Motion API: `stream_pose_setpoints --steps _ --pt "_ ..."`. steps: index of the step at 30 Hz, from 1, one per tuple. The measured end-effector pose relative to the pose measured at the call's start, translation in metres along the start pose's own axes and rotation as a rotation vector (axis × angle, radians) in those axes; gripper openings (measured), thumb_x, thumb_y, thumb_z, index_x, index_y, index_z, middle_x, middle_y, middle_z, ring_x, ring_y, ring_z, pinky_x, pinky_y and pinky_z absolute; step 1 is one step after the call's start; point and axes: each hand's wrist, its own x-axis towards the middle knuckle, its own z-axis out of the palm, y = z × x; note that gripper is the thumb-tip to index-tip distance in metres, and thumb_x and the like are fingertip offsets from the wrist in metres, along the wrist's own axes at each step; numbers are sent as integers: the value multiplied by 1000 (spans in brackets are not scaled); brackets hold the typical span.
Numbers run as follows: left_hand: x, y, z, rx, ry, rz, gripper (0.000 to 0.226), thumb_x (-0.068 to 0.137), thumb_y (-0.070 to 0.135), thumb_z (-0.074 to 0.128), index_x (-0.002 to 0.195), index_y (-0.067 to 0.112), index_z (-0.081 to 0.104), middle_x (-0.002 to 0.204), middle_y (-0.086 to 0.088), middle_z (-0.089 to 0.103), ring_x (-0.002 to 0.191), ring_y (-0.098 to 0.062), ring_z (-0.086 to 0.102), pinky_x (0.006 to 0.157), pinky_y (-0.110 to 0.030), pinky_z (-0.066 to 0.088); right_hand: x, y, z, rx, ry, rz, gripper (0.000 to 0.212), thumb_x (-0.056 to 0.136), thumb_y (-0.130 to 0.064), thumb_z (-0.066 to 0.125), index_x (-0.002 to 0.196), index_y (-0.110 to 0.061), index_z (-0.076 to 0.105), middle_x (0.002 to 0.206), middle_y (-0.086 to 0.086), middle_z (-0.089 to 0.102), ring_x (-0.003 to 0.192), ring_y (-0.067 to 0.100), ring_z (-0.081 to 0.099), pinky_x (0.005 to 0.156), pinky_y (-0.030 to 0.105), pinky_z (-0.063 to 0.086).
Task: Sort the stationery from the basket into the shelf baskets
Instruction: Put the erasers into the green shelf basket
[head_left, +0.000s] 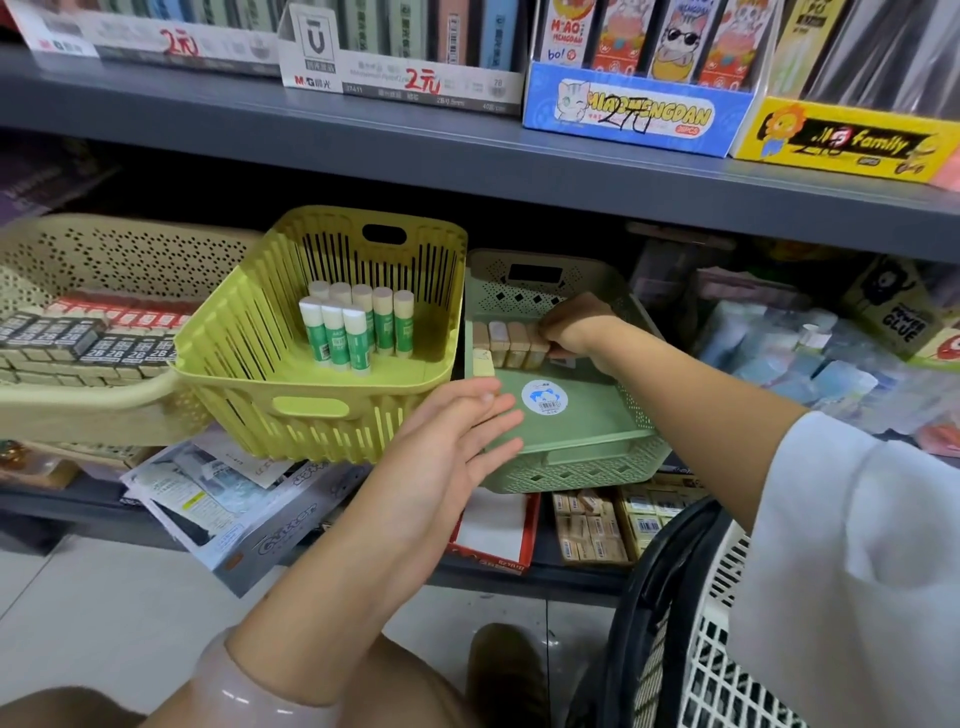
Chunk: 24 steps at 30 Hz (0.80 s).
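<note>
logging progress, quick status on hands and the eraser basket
Left hand open, fingers flat on the green basket front rim. Right hand inside it, gripping the row of erasers. Glue sticks stand in the yellow basket. Nothing blocking.

Green-labelled glue sticks (353, 325) stand upright in the tilted yellow-green basket (260, 338). Beige erasers (506, 343) line up on edge in the sage-green basket (587, 447) beside it. A white slatted basket (717, 649) sits lower right.

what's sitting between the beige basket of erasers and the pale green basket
The yellow-green basket holding glue sticks, seen in the head view.
</note>
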Motion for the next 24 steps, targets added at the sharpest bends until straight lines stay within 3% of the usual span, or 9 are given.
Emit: stream_pose_setpoints --steps 2,4,5,8,9,11,14,20,24 --pt "0 0 0 6 -4 5 22 92 8 45 97 13 66 110 -10 67 100 -17 66 82 -28 55 -2 2 -5 15 -53 -33 11 88 -3 53 85 -11 60 99 10 61 42 -5 56 82 29 53" --pt "0 1 -1 13 -7 10 21 92 7 45 98 12 65 109 -11 67 101 -18 66 82 -28 55 -5 4 -11 -2 -61 -73 18 88 -4 54 102 -6 63 99 10 60 38 -7 52 72 23 54" --pt "0 2 -2 20 -9 14 21 92 8 45 99 12 65 109 -11 67 101 -18 66 83 -28 55 -10 5 -15 -16 -44 -100 23 88 -6 53 108 -3 63 99 11 62 41 -4 55 67 20 53" --pt "-4 4 2 49 -40 41 23 92 9 44 98 14 66 107 -8 69 103 -18 65 88 -31 51 -39 3 -29 59 -30 -174 26 89 -7 50 108 4 63 103 20 67 72 16 63 81 31 55" --pt "-7 4 5 58 -61 52 24 93 10 44 97 14 67 106 -7 70 103 -18 65 89 -32 50 -54 4 -36 106 -61 -212 26 91 -7 48 109 5 62 101 20 67 74 19 62 79 31 55" --pt "-15 3 16 79 -122 67 23 92 12 43 99 14 66 105 -6 70 101 -19 66 89 -32 50 -87 9 -52 195 -138 -311 23 94 -8 46 111 2 59 97 15 66 73 16 61 72 25 53" --pt "-30 -8 39 138 -232 65 22 93 15 43 101 15 64 104 -7 71 99 -21 66 86 -32 53 -139 28 -77 219 -207 -438 19 96 -9 46 107 -9 61 91 6 67 79 13 64 73 22 55" --pt "-61 -69 97 425 -373 -131 20 96 15 43 95 21 62 96 -5 71 89 -18 68 84 -28 51 -205 117 -102 193 -263 -336 19 95 -8 47 106 -9 62 86 4 68 74 9 64 74 23 54" --pt "-71 -123 117 760 -496 -289 18 97 24 42 106 24 57 107 3 64 97 -10 62 88 -26 47 -231 203 -95 -80 -402 -204 16 93 -11 51 105 -13 61 82 -5 60 72 5 57 62 9 47"
